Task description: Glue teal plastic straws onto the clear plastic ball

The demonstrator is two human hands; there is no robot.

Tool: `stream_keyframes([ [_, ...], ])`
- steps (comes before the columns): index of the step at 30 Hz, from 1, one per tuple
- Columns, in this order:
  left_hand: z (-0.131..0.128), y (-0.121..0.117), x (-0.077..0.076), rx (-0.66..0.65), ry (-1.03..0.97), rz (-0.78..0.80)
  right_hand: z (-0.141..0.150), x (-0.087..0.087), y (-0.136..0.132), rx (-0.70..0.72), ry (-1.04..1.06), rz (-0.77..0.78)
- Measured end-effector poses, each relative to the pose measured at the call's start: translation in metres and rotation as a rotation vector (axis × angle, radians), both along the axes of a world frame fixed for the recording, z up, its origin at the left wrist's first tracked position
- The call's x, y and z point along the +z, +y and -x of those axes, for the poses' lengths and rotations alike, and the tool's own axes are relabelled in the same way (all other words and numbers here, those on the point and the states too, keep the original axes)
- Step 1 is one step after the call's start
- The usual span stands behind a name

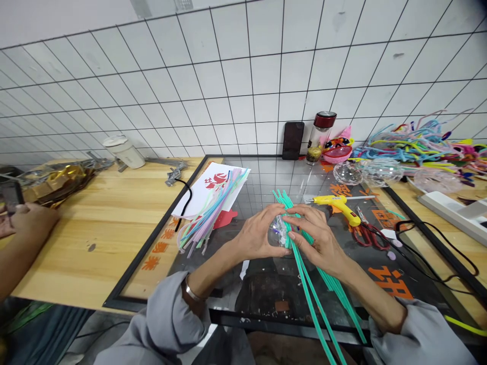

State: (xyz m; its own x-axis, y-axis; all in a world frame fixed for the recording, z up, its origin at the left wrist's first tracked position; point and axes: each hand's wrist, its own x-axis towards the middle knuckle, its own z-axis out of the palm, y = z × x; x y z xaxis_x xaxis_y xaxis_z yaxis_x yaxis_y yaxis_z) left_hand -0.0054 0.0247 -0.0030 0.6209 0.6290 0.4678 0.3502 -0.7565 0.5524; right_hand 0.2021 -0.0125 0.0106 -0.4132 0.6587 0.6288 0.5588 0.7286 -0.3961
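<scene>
My left hand (pixel 256 235) is closed around the side of a clear plastic ball (pixel 276 233), which has something whitish and purple in or on it. Several green pipe cleaners (pixel 306 284) run across the ball's right side. My right hand (pixel 317 235) presses them against it with thumb and fingers. Their long ends slant down past the table's front edge, while short tips stick up beyond my fingers. More green pipe cleaners (pixel 344 299) lie on the dark glass under my right forearm. My fingers hide part of the ball.
A yellow glue gun (pixel 338 204) and red-handled scissors (pixel 369 235) lie right, beside a black cord (pixel 426 258). Pastel pipe cleaners (pixel 213 210) rest on white paper (pixel 194 190). Behind stand a phone (pixel 292 141), a glass bottle (pixel 318 139) and clear balls (pixel 380 173). Another person's hand (pixel 34 223) holds a phone left.
</scene>
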Motion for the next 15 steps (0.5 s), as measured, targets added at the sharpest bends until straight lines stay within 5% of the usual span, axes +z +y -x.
stream_keyframes([
  [15,0.0021,0.0019,-0.0001,-0.018,0.006,0.056,0.0012,0.0002,0.0011,-0.016,0.01,0.032],
])
